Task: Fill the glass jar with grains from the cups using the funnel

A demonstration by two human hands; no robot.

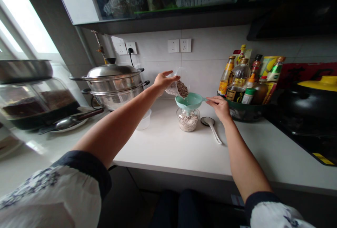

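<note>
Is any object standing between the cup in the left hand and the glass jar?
Yes, the green funnel, which the right hand holds by its handle, is between the tilted cup and the jar. Nothing else is visible there.

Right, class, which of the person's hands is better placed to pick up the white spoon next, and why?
Probably the right hand: it holds the green funnel by its handle, close to the white spoon. The left hand is farther away, tipping a clear container of grains over the funnel.
</note>
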